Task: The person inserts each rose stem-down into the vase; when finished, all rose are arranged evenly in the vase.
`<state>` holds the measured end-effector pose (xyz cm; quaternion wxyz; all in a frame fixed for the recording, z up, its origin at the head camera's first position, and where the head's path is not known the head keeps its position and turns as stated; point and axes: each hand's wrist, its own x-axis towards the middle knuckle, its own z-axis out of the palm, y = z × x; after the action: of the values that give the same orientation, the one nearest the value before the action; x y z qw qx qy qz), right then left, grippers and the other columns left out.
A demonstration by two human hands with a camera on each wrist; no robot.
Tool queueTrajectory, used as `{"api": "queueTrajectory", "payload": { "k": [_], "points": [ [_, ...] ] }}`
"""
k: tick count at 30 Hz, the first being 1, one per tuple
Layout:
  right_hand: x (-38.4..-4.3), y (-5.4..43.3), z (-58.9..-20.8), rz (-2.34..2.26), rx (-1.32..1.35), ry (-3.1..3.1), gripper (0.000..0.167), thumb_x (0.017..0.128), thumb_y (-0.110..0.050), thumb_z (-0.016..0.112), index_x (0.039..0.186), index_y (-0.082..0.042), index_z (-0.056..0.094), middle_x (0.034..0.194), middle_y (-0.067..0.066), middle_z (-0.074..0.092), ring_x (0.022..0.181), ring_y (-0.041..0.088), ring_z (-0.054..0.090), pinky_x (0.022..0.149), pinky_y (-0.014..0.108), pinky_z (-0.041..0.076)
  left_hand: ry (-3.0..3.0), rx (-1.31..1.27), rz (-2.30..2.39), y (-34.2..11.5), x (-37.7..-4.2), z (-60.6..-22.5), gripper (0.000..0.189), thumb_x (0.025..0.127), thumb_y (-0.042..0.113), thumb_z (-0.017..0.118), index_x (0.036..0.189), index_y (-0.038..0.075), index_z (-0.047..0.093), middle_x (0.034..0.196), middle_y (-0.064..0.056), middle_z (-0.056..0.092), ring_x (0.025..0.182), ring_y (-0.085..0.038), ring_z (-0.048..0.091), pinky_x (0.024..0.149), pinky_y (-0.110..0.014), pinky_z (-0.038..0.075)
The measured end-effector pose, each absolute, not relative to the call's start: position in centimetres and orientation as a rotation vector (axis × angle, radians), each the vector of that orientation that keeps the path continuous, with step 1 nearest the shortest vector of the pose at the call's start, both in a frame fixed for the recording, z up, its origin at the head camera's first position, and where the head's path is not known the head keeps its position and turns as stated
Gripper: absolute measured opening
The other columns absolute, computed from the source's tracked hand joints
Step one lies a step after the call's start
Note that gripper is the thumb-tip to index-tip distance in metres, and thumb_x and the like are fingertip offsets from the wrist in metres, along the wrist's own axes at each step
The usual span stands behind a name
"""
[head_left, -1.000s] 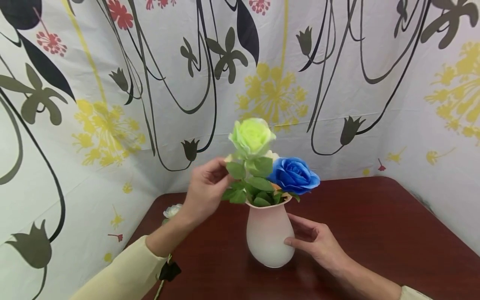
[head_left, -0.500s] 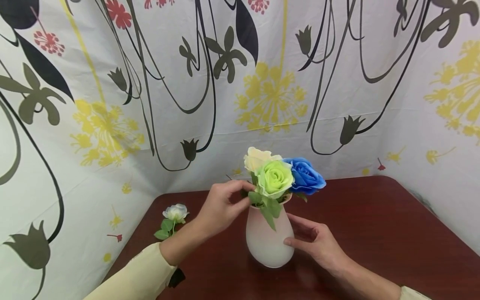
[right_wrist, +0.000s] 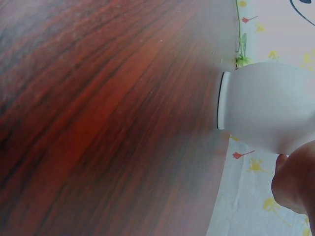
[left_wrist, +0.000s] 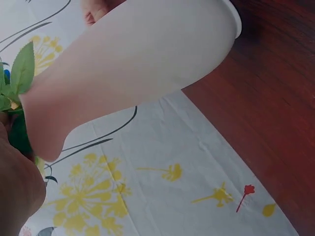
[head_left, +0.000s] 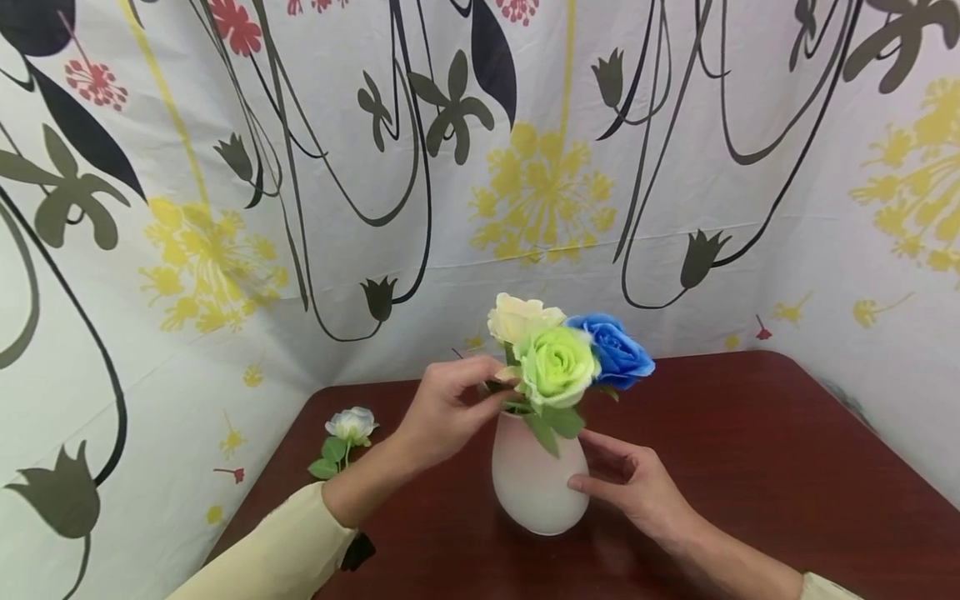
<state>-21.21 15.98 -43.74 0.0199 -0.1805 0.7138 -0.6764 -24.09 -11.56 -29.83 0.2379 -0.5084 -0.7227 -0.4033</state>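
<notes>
A white vase with a pinkish top (head_left: 538, 483) stands upright on the table, holding a cream rose (head_left: 517, 317), a green rose (head_left: 558, 367) and a blue rose (head_left: 613, 350). My left hand (head_left: 450, 408) is at the vase's mouth, thumb and forefinger pinching the green rose just under its bloom; the exact grip is partly hidden by petals and leaves. In the left wrist view, green leaves (left_wrist: 22, 69) stick out of the rim beside that hand. My right hand (head_left: 637, 483) holds the vase's right side between thumb and fingers.
On the dark red-brown table (head_left: 712, 433), a white rose (head_left: 351, 427) lies at the left, its stem partly behind the left forearm. A small black thing (head_left: 358, 552) shows beside the left sleeve. Patterned white cloth (head_left: 480, 208) hangs behind the table and along both sides.
The green rose has come down from above the vase to its mouth, moved by the left hand, then shifted slightly right. The right hand has stayed on the vase.
</notes>
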Motion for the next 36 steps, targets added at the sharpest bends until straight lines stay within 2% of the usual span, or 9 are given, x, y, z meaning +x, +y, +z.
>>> {"api": "queueTrajectory", "payload": {
  "k": [3, 8, 17, 25, 31, 36],
  "points": [
    [-21.2, 16.1, -43.7, -2.076, -0.581, 2.223, 0.067, 0.094, -0.015, 0.084, 0.154, -0.008, 0.056, 0.149, 0.018, 0.061, 0.125, 0.028, 0.068, 0.094, 0.033, 0.060, -1.999, -1.403, -1.060, -11.4, -24.0, -30.1, 0.017, 0.092, -0.005, 0.080, 0.104, 0.007, 0.078, 0.104, -0.004, 0.079, 0.093, -0.013, 0.073, 0.077, -0.029, 0.062],
    [-21.2, 16.1, -43.6, -2.064, -0.572, 2.233, 0.067, 0.093, -0.016, 0.085, 0.154, -0.010, 0.057, 0.149, 0.017, 0.061, 0.125, 0.026, 0.068, 0.095, 0.032, 0.060, -2.085, -1.371, -1.038, -11.2, -24.0, -29.9, 0.011, 0.095, 0.005, 0.081, 0.104, 0.011, 0.079, 0.104, 0.002, 0.079, 0.091, -0.006, 0.071, 0.076, -0.023, 0.060],
    [-21.2, 15.9, -43.6, -2.072, -0.564, 2.251, 0.067, 0.092, -0.016, 0.086, 0.153, -0.011, 0.059, 0.149, 0.013, 0.062, 0.127, 0.025, 0.067, 0.096, 0.031, 0.059, -2.075, -1.342, -1.047, -11.3, -23.8, -29.1, 0.013, 0.093, 0.001, 0.082, 0.103, 0.010, 0.079, 0.100, 0.002, 0.078, 0.081, -0.007, 0.065, 0.067, -0.026, 0.057],
    [-21.2, 15.9, -43.6, -2.094, -0.535, 2.224, 0.067, 0.091, -0.013, 0.086, 0.153, -0.009, 0.058, 0.151, 0.016, 0.059, 0.125, 0.023, 0.068, 0.095, 0.033, 0.060, -2.122, -1.333, -1.111, -11.2, -23.6, -29.5, 0.011, 0.095, 0.003, 0.080, 0.104, 0.010, 0.079, 0.103, 0.003, 0.078, 0.089, -0.006, 0.070, 0.077, -0.025, 0.061],
    [-21.2, 15.9, -43.6, -2.096, -0.536, 2.214, 0.068, 0.092, -0.013, 0.086, 0.153, -0.008, 0.057, 0.151, 0.017, 0.059, 0.124, 0.024, 0.069, 0.095, 0.033, 0.060, -2.060, -1.293, -1.204, -12.4, -23.7, -29.3, 0.016, 0.096, 0.001, 0.078, 0.110, 0.008, 0.081, 0.108, -0.001, 0.080, 0.102, -0.014, 0.075, 0.088, -0.032, 0.062],
    [-21.2, 15.9, -43.5, -2.094, -0.548, 2.211, 0.067, 0.092, -0.013, 0.086, 0.153, -0.008, 0.057, 0.151, 0.017, 0.059, 0.124, 0.026, 0.069, 0.095, 0.033, 0.060, -2.075, -1.114, -1.392, -14.6, -24.0, -29.1, 0.015, 0.097, 0.003, 0.077, 0.111, 0.009, 0.081, 0.107, -0.001, 0.080, 0.100, -0.020, 0.076, 0.088, -0.037, 0.063]
  ]
}}
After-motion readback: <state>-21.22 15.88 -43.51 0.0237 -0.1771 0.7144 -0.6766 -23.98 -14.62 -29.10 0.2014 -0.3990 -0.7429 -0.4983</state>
